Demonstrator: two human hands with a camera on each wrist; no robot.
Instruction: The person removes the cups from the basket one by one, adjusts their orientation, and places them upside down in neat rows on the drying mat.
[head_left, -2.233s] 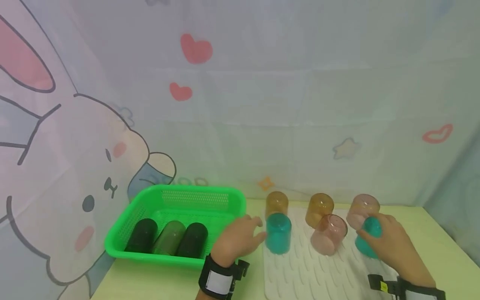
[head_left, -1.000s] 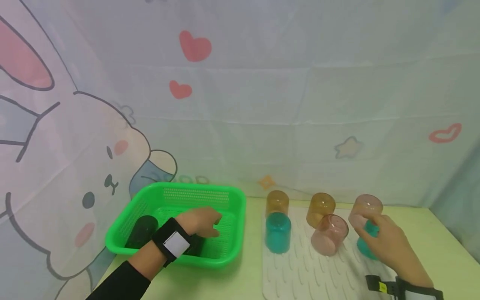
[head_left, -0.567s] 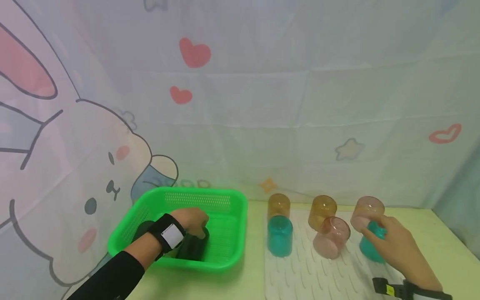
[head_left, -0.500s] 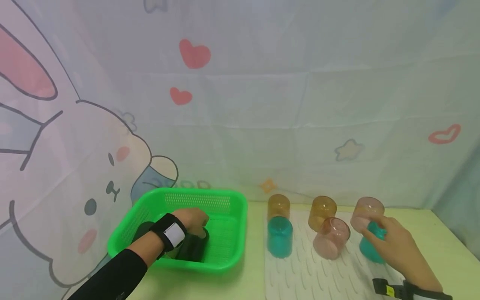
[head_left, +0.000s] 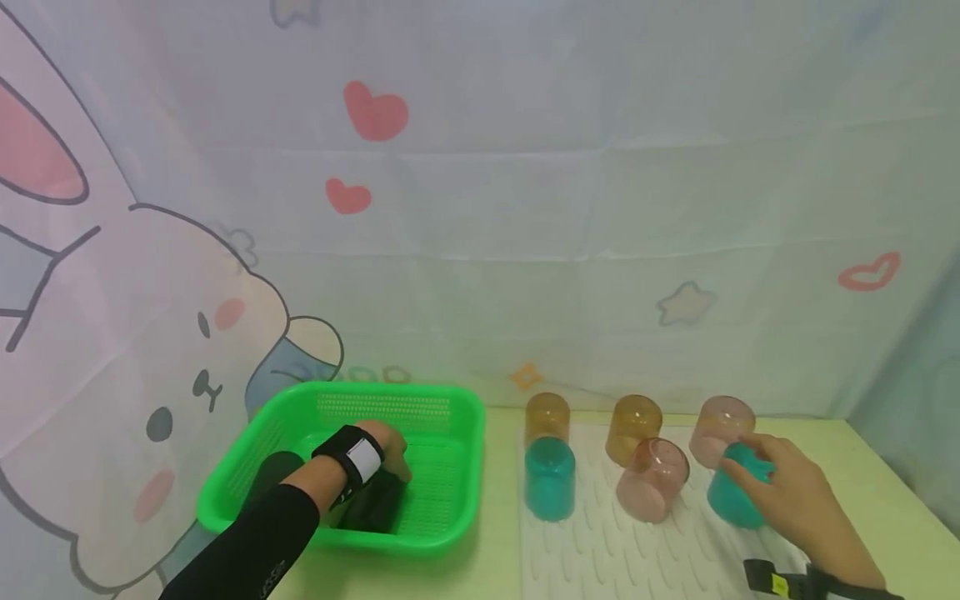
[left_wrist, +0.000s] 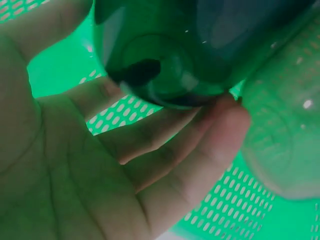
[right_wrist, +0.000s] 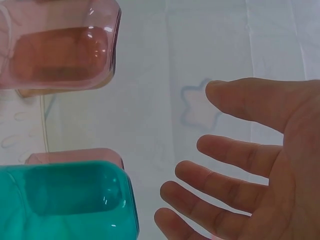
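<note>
My left hand (head_left: pixel 392 450) reaches into a green plastic basket (head_left: pixel 467 400) and grips the closed end of a dark glass (head_left: pixel 373 507) lying there. In the left wrist view, its fingers curl under the dark glass (left_wrist: pixel 165 70), with the thumb at the other side. A paler glass (left_wrist: pixel 280 135) lies beside it. My right hand (head_left: pixel 798 500) is held by the right-hand teal glass (head_left: pixel 733 502), which stands upside down. The right wrist view shows that hand's fingers (right_wrist: pixel 220 177) spread and apart from the teal glass (right_wrist: pixel 70 200).
A white ridged mat (head_left: pixel 592 554) bears several upturned glasses: another teal glass (head_left: pixel 550 483), two amber ones (head_left: pixel 547 412), and two pink ones (head_left: pixel 651 492). Another dark glass (head_left: pixel 272 473) lies at the basket's left. A printed cloth (head_left: pixel 487 208) hangs behind the table.
My left hand has moved left from beside the left teal glass into the basket and taken hold of a dark glass. My right hand has stayed near the right teal glass.
</note>
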